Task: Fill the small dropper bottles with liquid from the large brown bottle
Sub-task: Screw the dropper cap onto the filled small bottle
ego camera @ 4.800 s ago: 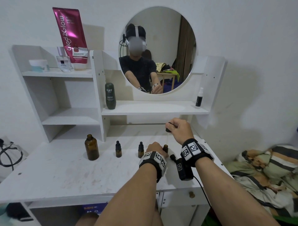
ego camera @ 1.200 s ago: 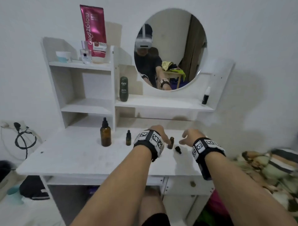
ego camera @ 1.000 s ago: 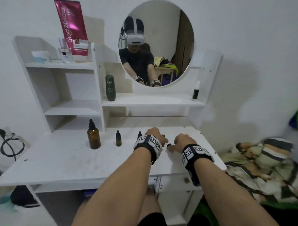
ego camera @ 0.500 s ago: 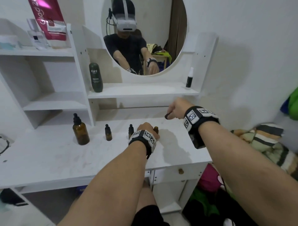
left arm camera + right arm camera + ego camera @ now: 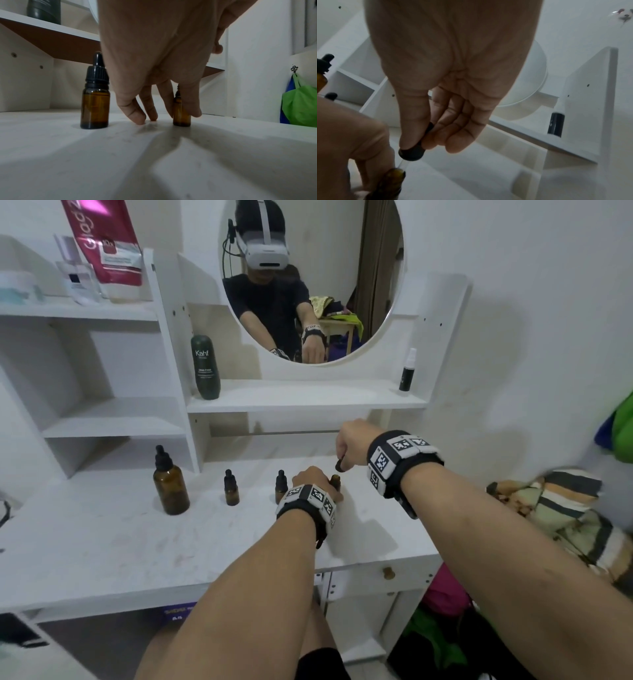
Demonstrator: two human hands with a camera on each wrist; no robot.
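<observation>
The large brown bottle [image 5: 171,484] stands capped at the left of the desk top. Right of it stand two capped small dropper bottles [image 5: 231,489] [image 5: 281,486]; the left wrist view shows one capped bottle [image 5: 95,100]. My left hand [image 5: 313,475] pinches an uncapped small bottle [image 5: 335,481] [image 5: 181,112] that stands on the desk. Just above it, my right hand [image 5: 349,446] pinches a black dropper cap [image 5: 339,465] [image 5: 411,152]. Its glass pipette reaches down to the mouth of the amber bottle [image 5: 392,180].
A white desk [image 5: 102,549] carries shelves with a dark green Kahf bottle [image 5: 205,368], a small black spray bottle [image 5: 406,371] and a round mirror [image 5: 311,278]. Striped bedding [image 5: 561,508] lies to the right. A drawer knob [image 5: 388,572] sits under the front edge.
My right hand took the dropper cap off the desk, lifted it, and has now lowered it over the uncapped bottle. My left hand stays on that bottle.
</observation>
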